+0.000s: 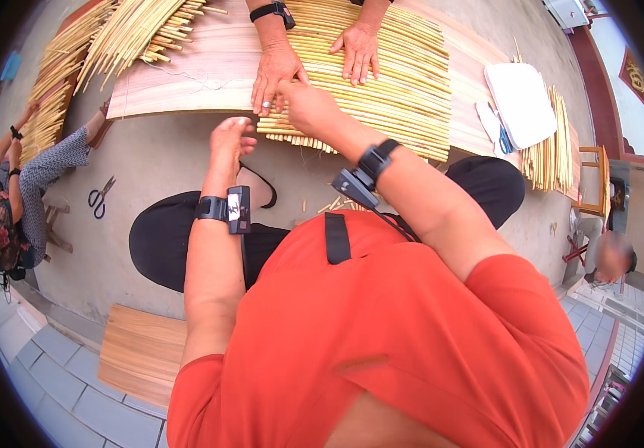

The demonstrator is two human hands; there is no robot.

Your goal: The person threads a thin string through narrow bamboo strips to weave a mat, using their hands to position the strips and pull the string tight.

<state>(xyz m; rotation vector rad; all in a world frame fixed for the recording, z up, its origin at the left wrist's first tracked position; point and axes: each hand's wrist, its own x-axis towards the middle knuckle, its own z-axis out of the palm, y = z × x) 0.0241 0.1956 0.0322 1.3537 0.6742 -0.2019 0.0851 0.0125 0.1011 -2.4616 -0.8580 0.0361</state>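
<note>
A mat of straight yellow reed stalks [382, 97], laid side by side, covers the middle of the wooden table. At its near left corner my right hand [308, 109] is closed, fingertips bent down by the stalk ends; what they pinch is hidden. My left hand [229, 142] is just off the table's near edge, left of the mat, with fingers curled toward the thumb; anything in them is too small to make out. Across the table, a co-worker's ringed hand [276, 69] lies close to my right fingers. The co-worker's other hand [359, 51] presses flat on the stalks.
Loose stalks [139, 33] are heaped at the table's far left, near thin thread [180, 73]. On the right are a white tray [522, 104], blue-handled scissors [504, 139] and a stalk bundle [549, 153]. Black scissors [100, 198] lie on the floor. Another person [16, 194] sits left.
</note>
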